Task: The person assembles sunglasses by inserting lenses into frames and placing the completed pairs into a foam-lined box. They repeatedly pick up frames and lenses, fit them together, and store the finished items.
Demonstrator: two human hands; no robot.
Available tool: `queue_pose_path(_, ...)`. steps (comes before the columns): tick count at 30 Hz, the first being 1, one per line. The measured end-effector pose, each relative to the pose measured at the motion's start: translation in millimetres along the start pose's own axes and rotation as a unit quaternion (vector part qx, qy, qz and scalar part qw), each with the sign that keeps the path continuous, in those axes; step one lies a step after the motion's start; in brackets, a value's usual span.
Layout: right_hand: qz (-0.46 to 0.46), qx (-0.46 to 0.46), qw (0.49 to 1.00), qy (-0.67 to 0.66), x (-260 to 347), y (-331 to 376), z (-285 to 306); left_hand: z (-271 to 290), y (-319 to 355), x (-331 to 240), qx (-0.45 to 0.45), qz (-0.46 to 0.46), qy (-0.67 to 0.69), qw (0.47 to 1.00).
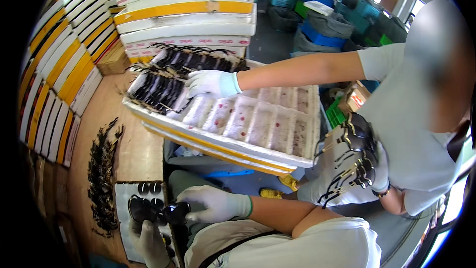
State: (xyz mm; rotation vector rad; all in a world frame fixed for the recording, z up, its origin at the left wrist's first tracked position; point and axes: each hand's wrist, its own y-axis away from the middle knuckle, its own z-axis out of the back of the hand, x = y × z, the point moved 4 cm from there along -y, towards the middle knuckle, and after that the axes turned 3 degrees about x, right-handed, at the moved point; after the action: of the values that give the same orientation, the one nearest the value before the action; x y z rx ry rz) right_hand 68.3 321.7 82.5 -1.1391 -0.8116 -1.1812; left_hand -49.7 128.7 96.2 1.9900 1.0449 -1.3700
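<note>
A pair of dark sunglasses [144, 209] is held between my two white-gloved hands, low in the head view. My left hand [147, 242] grips it from below, thumb up against the frame. At the right lens, my right hand [214, 203] has its fingers and thumb closed around the edge. Directly beneath the glasses lies a white tray [124, 238] with dark lenses [148, 187] set in pairs. My hands and the glasses hide part of the tray. To its left, a long row of dark sunglasses frames [101, 178] lies on the wooden table [141, 154].
A co-worker's gloved hand [210, 84] reaches into a white foam box [223, 151] partly filled with dark glasses; their other hand [381, 168] holds several sunglasses [357, 139]. Foam boxes [186, 12] with yellow tape stand stacked behind and at left. Bins [322, 34] fill the far right.
</note>
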Motion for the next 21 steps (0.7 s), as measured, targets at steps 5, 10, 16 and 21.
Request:
queue_pose_path(5, 0.013, 0.022, 0.999, -0.034, -8.5, -14.1, -15.9, 19.0, 11.1, -2.8, 0.006, -0.002, 0.017, 1.0)
queue_pose_path(10, -0.08, 0.089, 0.969, -0.218, -6.9, -35.6, -23.5, 34.9, 23.0, -2.3, -0.033, 0.068, 0.023, 0.997)
queue_pose_path(16, -0.041, 0.262, 0.964, -0.016, 27.8, -81.2, -65.6, 68.9, 53.5, -19.5, -0.044, 0.039, -0.187, 0.981)
queue_pose_path(21, -0.023, 0.31, 0.943, 0.119, 5.4, -106.4, -124.9, 86.3, 58.9, -39.6, 0.013, -0.093, -0.524, 0.846)
